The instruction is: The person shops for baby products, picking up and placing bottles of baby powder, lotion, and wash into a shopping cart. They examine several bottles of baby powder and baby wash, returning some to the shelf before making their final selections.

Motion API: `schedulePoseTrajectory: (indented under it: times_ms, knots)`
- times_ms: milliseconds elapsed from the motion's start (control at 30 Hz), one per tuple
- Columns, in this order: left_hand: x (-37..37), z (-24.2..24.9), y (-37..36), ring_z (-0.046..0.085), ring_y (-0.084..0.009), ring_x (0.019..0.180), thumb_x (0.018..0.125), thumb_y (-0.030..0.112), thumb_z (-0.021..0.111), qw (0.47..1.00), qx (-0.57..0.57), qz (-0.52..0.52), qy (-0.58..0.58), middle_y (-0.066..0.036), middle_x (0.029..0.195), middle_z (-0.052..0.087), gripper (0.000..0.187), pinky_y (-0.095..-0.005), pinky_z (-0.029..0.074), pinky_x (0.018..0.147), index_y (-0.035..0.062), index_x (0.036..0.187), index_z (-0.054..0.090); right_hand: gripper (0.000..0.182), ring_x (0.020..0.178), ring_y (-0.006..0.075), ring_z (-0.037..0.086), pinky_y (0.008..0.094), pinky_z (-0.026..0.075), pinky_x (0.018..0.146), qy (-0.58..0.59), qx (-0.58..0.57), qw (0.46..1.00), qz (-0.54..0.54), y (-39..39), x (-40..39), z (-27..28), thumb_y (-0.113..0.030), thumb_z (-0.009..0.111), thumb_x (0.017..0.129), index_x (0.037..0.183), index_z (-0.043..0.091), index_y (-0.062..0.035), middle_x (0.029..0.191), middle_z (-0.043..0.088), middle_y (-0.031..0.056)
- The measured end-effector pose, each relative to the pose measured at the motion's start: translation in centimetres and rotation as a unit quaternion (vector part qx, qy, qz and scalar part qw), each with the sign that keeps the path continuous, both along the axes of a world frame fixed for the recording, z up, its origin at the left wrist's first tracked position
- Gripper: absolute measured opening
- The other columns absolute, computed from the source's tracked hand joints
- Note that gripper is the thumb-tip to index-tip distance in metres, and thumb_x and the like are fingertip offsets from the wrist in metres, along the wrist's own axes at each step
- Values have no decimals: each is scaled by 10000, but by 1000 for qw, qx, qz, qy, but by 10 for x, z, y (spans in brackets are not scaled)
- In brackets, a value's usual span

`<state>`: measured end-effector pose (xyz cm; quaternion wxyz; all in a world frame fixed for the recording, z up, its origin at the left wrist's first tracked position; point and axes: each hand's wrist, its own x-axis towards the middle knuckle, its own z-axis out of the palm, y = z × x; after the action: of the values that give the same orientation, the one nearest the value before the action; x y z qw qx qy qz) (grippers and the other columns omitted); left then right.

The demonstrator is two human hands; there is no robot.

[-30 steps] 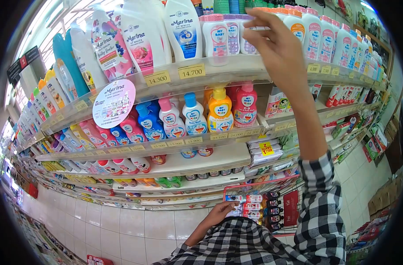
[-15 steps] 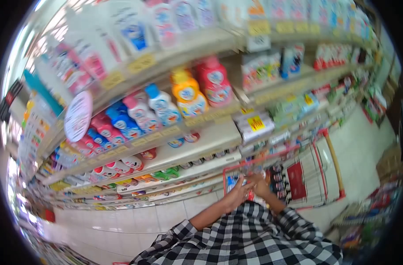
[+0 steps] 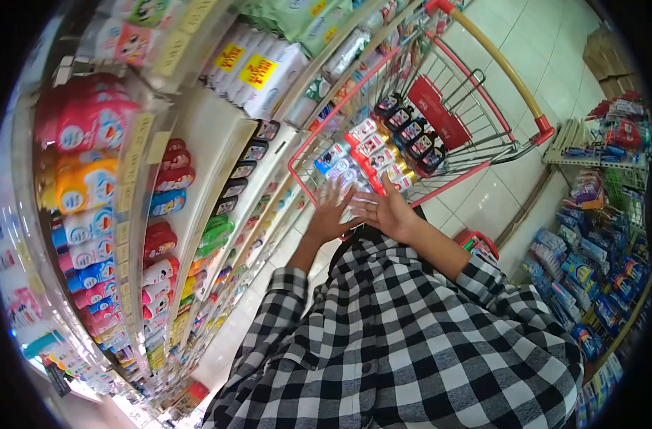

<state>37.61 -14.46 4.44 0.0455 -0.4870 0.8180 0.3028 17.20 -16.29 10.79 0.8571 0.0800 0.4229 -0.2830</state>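
Observation:
My left hand [image 3: 328, 215] and my right hand [image 3: 391, 213] are held in front of my checked shirt, near each other, with fingers spread and nothing in them. Just beyond them is a wire shopping cart [image 3: 449, 187] with red edges and a yellow handle [image 3: 491, 60]. Several dark bottles [image 3: 414, 134] lie in it beside red and white packs [image 3: 374, 146] and blue and white packs [image 3: 335, 161]. The fingertips overlap the near side of the cart; whether they touch it I cannot tell.
Shelves on the left hold orange bottles [image 3: 87, 187], pink bottles [image 3: 90, 129] and wipes packs [image 3: 261, 71] with yellow labels. A rack of hanging packets [image 3: 579, 268] stands at the right. A red basket [image 3: 476, 244] is on the tiled floor behind my right forearm.
The view has turned and tilted down toward the cart, which now appears higher and larger. My hands were close together, overlapping; they are now a little apart with fingers spread.

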Motion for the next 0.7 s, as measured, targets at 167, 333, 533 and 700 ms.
schedulePoseTrajectory:
  times_ms: [167,333,533,700]
  knots:
    - [152,-78,155,57,-417,1436,856,680,445,971,34,86,-221,-248,1550,82,868,-611,69,1117,93,1476,293,487,954,230,645,360,517,856,-44,-130,991,-1,-30,-43,-33,-465,414,981,1191,554,-48,1069,663,112]
    - [108,-45,314,233,-409,1396,899,567,506,962,36,119,-245,-241,1502,269,708,-562,190,1109,68,1395,431,369,1017,244,612,379,471,917,176,-40,973,-141,-103,-61,-160,-317,415,968,1177,532,-36,1087,647,107]
    - [0,-21,390,270,-399,1375,900,549,519,943,125,251,-177,-234,1473,312,686,-543,216,1099,62,1377,448,308,843,127,596,348,503,770,216,-164,938,217,-127,3,-255,-266,573,903,1166,583,-107,1038,648,41]
    - [-32,-17,418,301,-390,1357,900,534,530,902,228,339,-138,-228,1449,347,667,-527,238,1091,58,1362,461,410,938,254,626,398,517,786,374,-543,491,569,-56,47,-437,-248,670,797,1153,593,-58,1059,629,168]
